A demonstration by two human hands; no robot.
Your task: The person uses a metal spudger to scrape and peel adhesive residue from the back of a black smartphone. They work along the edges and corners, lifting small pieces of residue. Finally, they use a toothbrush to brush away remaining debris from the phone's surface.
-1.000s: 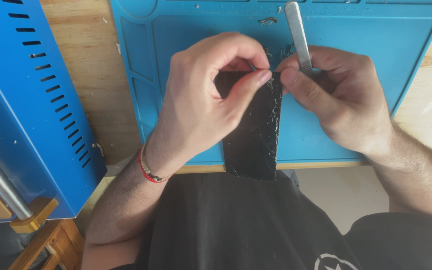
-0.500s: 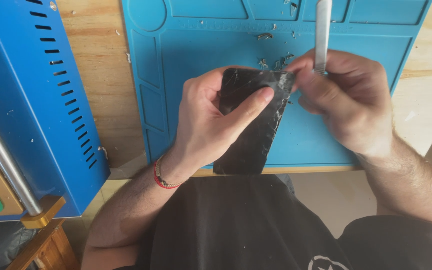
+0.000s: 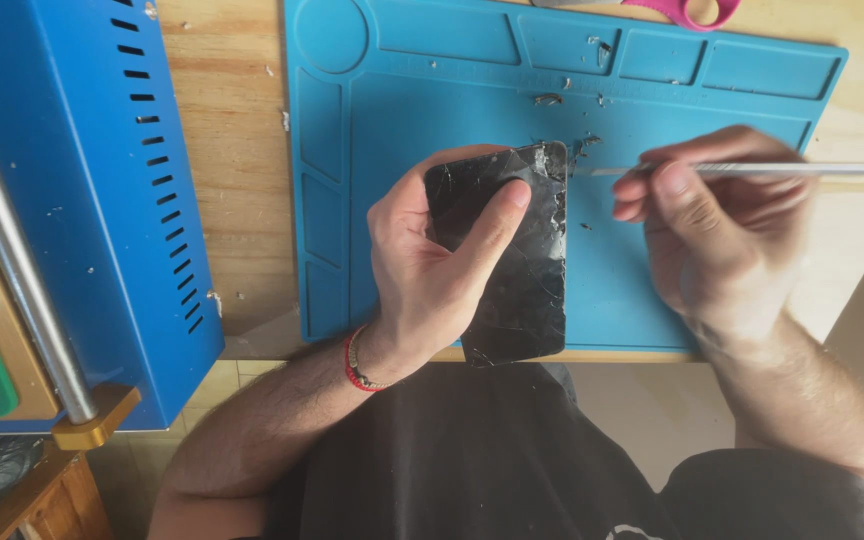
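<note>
Roughly, biggest first, all placed rel. to the blue work mat [image 3: 652,290].

- Blue vented machine housing [image 3: 82,200]: left of mat, well apart, w/ a steel bar [image 3: 12,270] running down its near side.
- Mat itself: lies flat on the wooden bench [image 3: 237,180], moulded compartments along its far edge, near edge at the bench lip.
- Phone [image 3: 527,290]: black slab, glass badly cracked. Held up over mat's centre, long axis running far-to-near, near end overhanging mat's near edge. Top corner looks chipped and crumbling.
- Left hand [image 3: 432,270]: wrapped round the phone from mat's left side, thumb laid diagonally across the glass, fingers behind. Firm grip. Red bracelet [image 3: 354,362] at wrist.
- Right hand [image 3: 717,230]: over mat's right half, closed in a pinch on a thin metal tool [image 3: 772,169], held approx. level, tip pointing at phone's top right corner. Tip just short of the edge, not touching as far as I can tell.
- Glass bits [image 3: 552,99]: scattered on mat's far centre, more by the tip.
- Pink handle [image 3: 687,10]: beyond mat's far edge, mostly cut off.

Judgement: work in hand looks like lifting broken glass off the phone; tool is between bites at the top corner. Next move calls for a shallow angle under the glass edge, light force, left hand bracing steady. Risk: tip slipping toward the thumb, shards flying.
</note>
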